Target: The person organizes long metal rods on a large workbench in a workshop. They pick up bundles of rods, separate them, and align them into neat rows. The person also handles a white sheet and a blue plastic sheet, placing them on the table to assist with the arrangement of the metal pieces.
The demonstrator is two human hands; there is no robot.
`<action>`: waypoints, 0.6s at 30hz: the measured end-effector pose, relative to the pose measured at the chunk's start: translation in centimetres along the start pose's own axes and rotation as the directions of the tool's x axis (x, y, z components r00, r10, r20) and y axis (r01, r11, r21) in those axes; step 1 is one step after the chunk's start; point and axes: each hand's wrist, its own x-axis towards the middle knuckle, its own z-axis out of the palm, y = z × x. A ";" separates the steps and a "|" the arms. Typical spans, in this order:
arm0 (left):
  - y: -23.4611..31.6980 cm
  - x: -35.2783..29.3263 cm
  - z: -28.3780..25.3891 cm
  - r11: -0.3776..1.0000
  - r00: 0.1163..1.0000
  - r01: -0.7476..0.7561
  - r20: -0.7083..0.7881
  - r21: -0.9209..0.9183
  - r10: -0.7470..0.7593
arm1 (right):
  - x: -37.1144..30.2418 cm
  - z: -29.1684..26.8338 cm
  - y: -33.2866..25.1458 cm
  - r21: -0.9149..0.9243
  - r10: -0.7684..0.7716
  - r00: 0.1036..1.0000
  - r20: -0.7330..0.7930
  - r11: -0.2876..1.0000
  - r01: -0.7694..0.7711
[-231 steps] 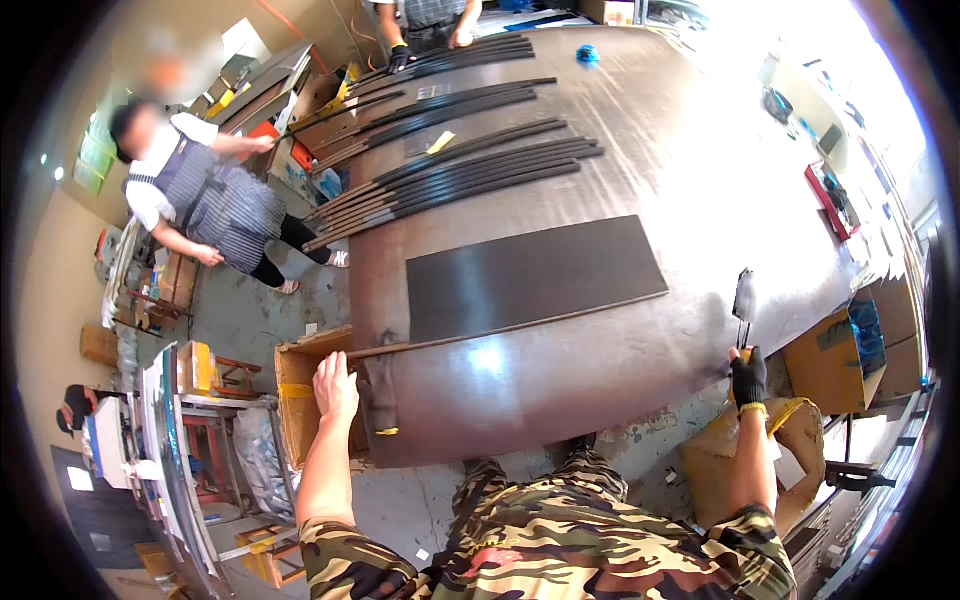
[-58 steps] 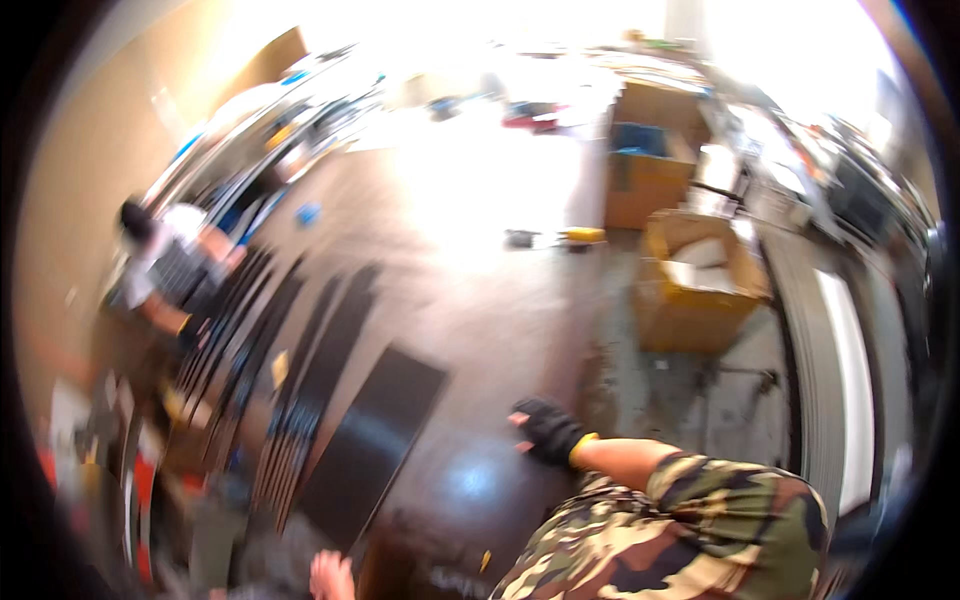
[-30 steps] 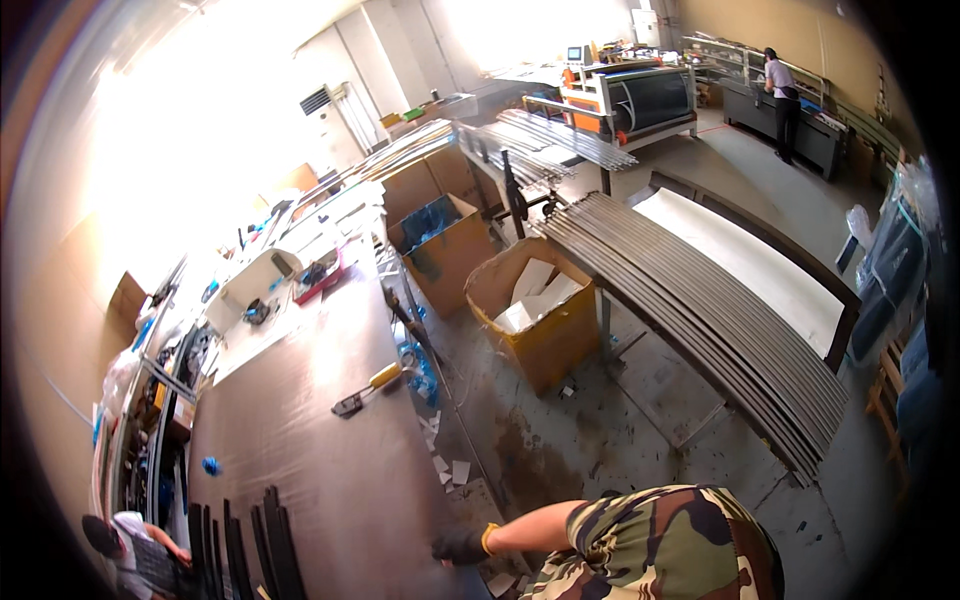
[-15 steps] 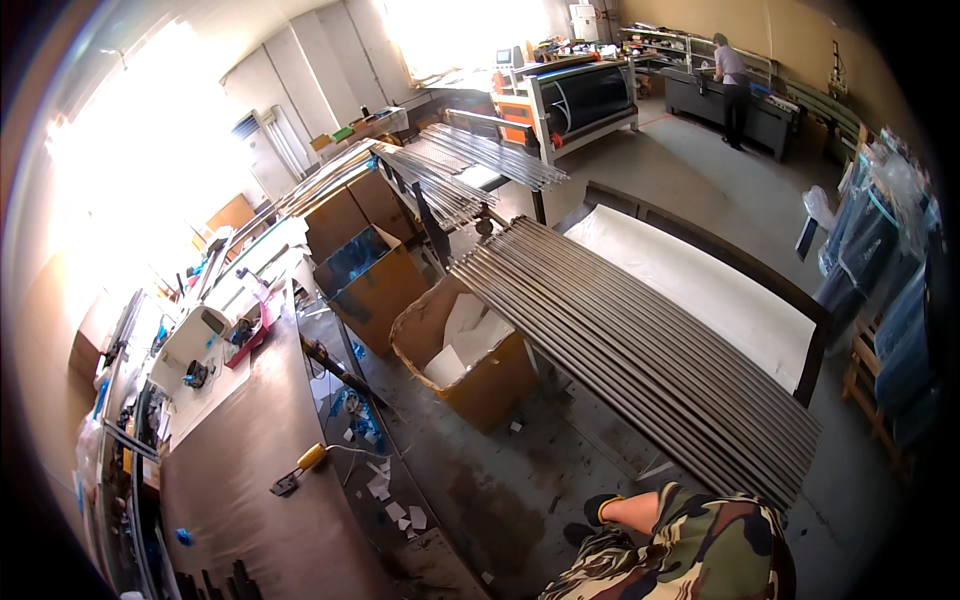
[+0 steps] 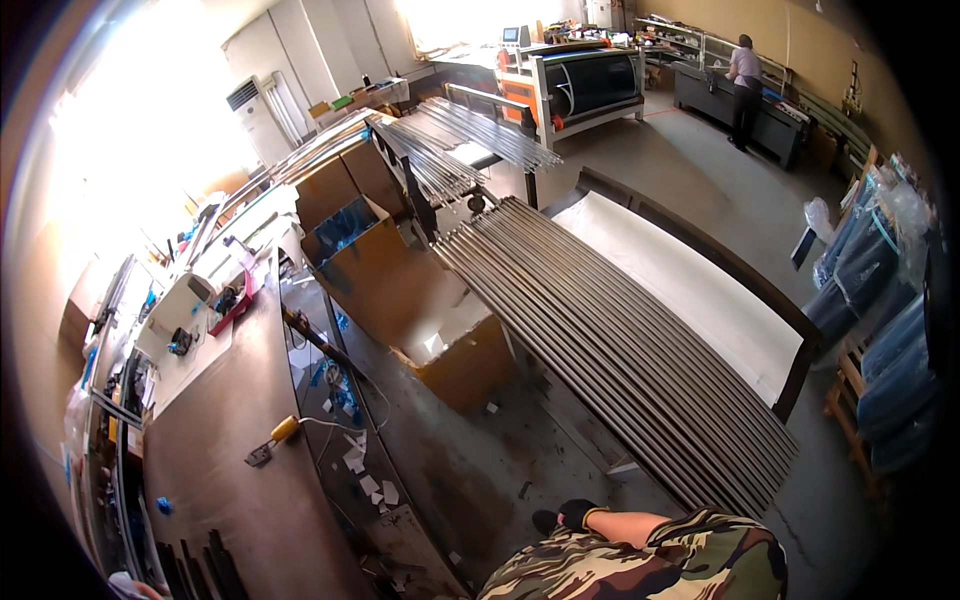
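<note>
At the lower edge my right forearm comes out of a loose camouflage sleeve. My right hand (image 5: 577, 514) wears a dark glove with a yellow edge at the wrist. Its fingers are too small and dark to make out. Close beside it is a second dark shape (image 5: 545, 521), which I cannot identify. My left hand cannot be made out. Just beyond my right arm lies a slanted row of long thin metal rods (image 5: 625, 350), side by side on a stand. No contact between my hand and the rods shows.
An open cardboard box (image 5: 455, 375) with white scraps stands left of the rods. A brown-topped table (image 5: 235, 460) with a yellow-handled tool (image 5: 284, 430) runs along the left. White sheet material (image 5: 690, 290) lies behind the rods. Blue wrapped rolls (image 5: 870, 250) stand right. A person (image 5: 744, 90) works far off.
The view has shifted, so the rods, box and table sit slightly farther left. My right arm and gloved hand appear a little lower and farther left. The far person stays at the bench.
</note>
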 end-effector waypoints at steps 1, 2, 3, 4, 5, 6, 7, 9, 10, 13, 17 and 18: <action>0.4 -0.1 -0.3 1.000 1.000 0.010 0.018 -0.002 -0.010 | -1.5 -0.3 0.4 -0.041 -0.011 1.000 0.027 0.999 0.012; 0.6 -0.2 -0.5 1.000 0.999 0.024 0.036 -0.005 -0.024 | -2.6 -0.8 0.6 -0.063 0.053 0.997 0.054 0.997 -0.050; 0.7 -0.5 -1.0 0.999 0.997 0.050 0.056 -0.004 -0.049 | -3.8 -1.6 0.5 -0.095 0.114 0.990 0.087 0.990 -0.106; 0.7 -0.6 -1.5 0.997 0.993 0.080 0.082 -0.003 -0.080 | -4.7 -1.7 0.4 -0.136 0.178 0.977 0.119 0.977 -0.161; 1.0 -0.4 -2.1 0.994 0.988 0.110 0.111 -0.007 -0.109 | -5.5 -1.8 0.5 -0.139 0.248 0.965 0.080 0.962 -0.236; 1.9 -0.2 -3.3 0.987 0.978 0.163 0.136 -0.012 -0.160 | -5.9 -2.0 0.5 -0.155 0.303 0.952 0.044 0.944 -0.293; 3.0 0.2 -5.1 0.969 0.958 0.246 0.155 -0.018 -0.240 | -5.6 -2.7 0.3 -0.191 0.332 0.943 0.011 0.927 -0.324; 4.5 1.6 -7.2 0.909 0.896 0.417 0.174 -0.020 -0.407 | -4.4 -2.6 3.4 -0.183 0.350 0.933 0.086 0.926 -0.331; 0.3 3.0 -1.0 0.943 0.945 0.328 0.027 -0.056 -0.327 | -4.1 -3.0 3.0 -0.320 0.253 0.962 0.102 0.924 -0.209; -2.7 2.4 5.1 0.963 0.959 0.252 -0.106 -0.096 -0.261 | -1.2 -3.1 3.6 -0.512 -0.011 0.981 0.193 0.852 0.110; -5.4 0.2 3.7 0.975 0.976 0.182 -0.102 -0.126 -0.195 | 1.9 -4.5 -3.9 -0.518 -0.101 0.960 0.262 0.825 0.228; -5.8 -0.4 3.3 0.978 0.981 0.159 -0.092 -0.133 -0.172 | 2.2 -4.9 -7.1 -0.522 -0.092 0.955 0.282 0.821 0.233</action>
